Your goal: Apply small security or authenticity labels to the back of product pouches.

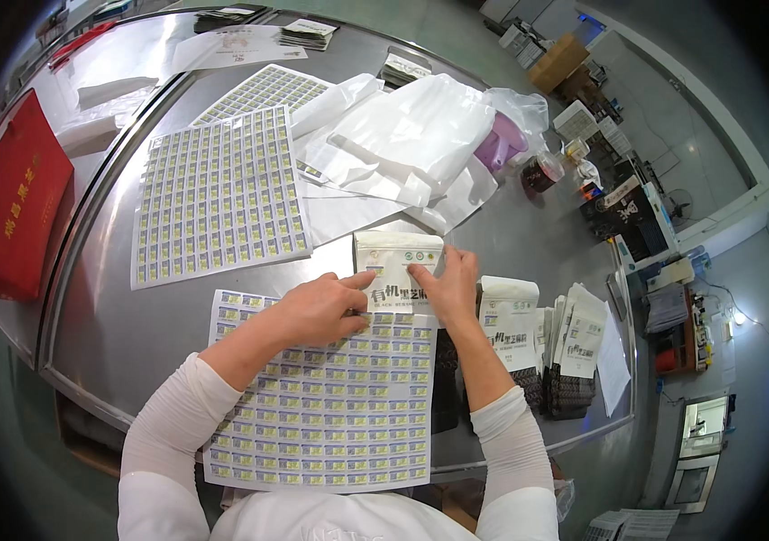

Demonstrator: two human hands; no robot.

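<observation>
Flat on the table before me lies a white resealable pouch (399, 284) with printed writing and small round emblems. My right hand (451, 287) grips its right edge, thumb on the front face. With its index finger extended, my left hand (325, 308) touches a small label (376, 272) at the pouch's upper left; its other fingers are curled and hold nothing. A sheet of small blue and yellow-green labels (330, 406) covers the pouch's lower part and passes beneath my left forearm. One label is gone from the sheet's right side.
Labelled pouches (509, 324) and a fanned pouch stack (572, 348) lie to the right. Another label sheet (222, 196) lies at upper left, beside crumpled white backing paper (411, 128). A purple plastic vessel (498, 143), a jar (541, 172) and a red bag (16, 196) stand farther out.
</observation>
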